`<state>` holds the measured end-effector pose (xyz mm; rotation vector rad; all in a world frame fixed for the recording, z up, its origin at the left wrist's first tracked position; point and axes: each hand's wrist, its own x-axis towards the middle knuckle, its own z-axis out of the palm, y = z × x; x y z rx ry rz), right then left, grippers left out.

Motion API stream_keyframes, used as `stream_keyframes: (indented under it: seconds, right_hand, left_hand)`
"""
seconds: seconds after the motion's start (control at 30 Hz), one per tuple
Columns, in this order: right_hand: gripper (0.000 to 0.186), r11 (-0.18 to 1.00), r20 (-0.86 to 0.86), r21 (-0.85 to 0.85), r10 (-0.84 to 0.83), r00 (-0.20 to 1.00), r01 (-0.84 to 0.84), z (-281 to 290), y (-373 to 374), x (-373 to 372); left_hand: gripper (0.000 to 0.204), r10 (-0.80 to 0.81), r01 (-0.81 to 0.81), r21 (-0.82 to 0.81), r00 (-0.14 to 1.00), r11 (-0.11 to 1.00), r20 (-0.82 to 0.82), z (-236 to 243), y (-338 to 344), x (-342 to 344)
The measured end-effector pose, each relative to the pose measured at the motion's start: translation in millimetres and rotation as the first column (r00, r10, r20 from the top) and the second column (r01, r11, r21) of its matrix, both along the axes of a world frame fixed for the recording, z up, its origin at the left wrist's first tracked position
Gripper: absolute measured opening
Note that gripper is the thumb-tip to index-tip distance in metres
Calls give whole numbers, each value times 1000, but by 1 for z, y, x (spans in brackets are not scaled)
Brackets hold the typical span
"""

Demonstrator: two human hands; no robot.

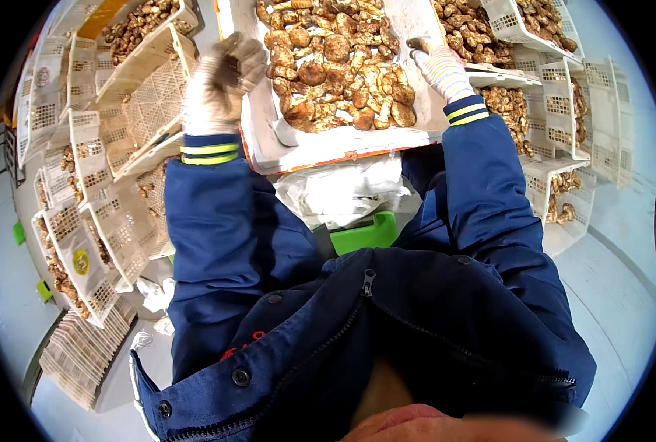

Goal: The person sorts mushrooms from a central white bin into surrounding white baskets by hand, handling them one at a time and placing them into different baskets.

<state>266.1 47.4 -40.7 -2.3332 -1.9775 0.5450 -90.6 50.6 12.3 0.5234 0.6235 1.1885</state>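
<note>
A white box (pixel 269 151) with an orange-red edge sits before me, holding many brown-and-cream mushrooms (pixel 335 74) laid close together. My left hand (pixel 232 74), in a pale glove with darkened fingers, is at the box's left wall. Its fingers are loosely bent and apart, with no mushroom visible in them. Over at the right wall is my right hand (pixel 438 65), in a striped glove with dark fingertips. Those fingertips point inward over the rim, and part of the hand is turned out of sight. I see nothing held in it.
White perforated crates (pixel 155 110) of mushrooms are stacked on the left; more crates (pixel 556 96) stand on the right. White plastic sheeting (pixel 335 191) and a green object (pixel 365 232) lie between my legs. A stack of pale crates (pixel 85 357) stands at the lower left.
</note>
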Motion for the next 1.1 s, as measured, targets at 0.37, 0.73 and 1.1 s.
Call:
stream_keyframes:
  seconds: [0.37,0.73,1.1]
  right_hand:
    - [49,877,22,-371,336,942,-304,-178,57,-39]
    - [47,876,301,-438,352,886,-199,-177,61,-82]
    - [48,835,8,-496,279,960,-239,-192,76,-48]
  left_hand:
    - [53,-54,52,-76,998,996,-25,-27,-32,16]
    - [47,29,-54,-198,992,979,-125,6,-42,17]
    - [42,43,-64,-230,994,971,-96,4,-34,21]
